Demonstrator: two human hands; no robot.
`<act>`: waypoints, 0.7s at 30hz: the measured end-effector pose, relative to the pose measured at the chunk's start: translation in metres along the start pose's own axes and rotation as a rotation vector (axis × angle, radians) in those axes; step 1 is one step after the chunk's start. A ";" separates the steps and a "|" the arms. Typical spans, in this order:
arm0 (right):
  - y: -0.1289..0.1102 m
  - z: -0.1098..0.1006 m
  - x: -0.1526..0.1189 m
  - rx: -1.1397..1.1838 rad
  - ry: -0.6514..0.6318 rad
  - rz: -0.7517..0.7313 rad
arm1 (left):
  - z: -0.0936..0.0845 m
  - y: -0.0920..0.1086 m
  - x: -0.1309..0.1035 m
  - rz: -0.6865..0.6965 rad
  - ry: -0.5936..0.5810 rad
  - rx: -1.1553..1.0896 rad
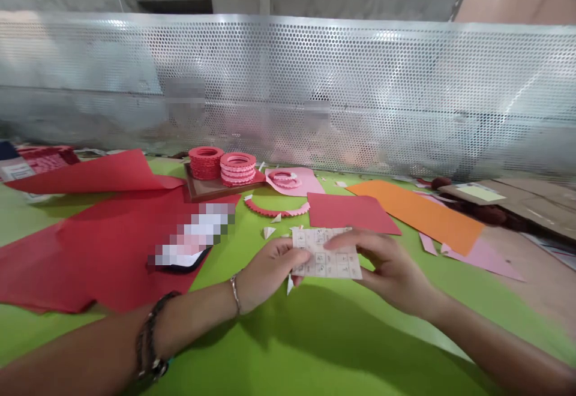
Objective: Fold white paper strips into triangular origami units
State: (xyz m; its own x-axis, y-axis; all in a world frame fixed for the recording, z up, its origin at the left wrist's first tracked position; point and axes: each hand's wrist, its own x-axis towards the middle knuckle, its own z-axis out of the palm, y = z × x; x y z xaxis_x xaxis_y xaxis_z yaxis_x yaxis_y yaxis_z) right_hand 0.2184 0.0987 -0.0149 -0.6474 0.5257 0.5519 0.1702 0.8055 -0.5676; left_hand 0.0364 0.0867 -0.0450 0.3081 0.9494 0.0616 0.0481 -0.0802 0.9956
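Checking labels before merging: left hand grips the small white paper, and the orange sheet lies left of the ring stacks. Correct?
One thing is off: in the head view, the orange sheet lies right of the ring stacks, not left. The left hand does grip the small white paper.

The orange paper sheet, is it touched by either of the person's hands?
No: the left hand and right hand are at the gridded paper, and the orange paper sheet lies apart from both.
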 end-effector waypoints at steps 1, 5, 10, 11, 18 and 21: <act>0.000 0.000 0.000 0.005 -0.004 0.011 | 0.001 0.002 -0.001 -0.009 0.018 0.005; -0.002 0.002 0.001 0.012 0.006 0.072 | 0.002 0.011 -0.002 0.001 0.061 0.031; -0.004 0.007 0.001 0.037 -0.004 0.182 | -0.001 0.012 -0.001 0.117 0.031 0.063; -0.004 0.009 0.001 0.038 0.006 0.213 | -0.001 0.012 -0.001 0.120 0.023 0.096; -0.001 0.019 -0.002 0.281 0.193 0.350 | 0.005 0.013 -0.006 0.027 0.008 0.070; -0.001 0.019 -0.001 0.327 0.229 0.354 | 0.007 0.011 -0.005 0.008 0.010 -0.002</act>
State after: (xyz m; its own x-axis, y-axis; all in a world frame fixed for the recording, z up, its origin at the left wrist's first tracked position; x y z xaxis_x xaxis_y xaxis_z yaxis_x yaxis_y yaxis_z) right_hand 0.2047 0.0923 -0.0264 -0.4073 0.8254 0.3909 0.0847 0.4603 -0.8837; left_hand 0.0417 0.0787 -0.0344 0.2992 0.9516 0.0705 0.0436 -0.0874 0.9952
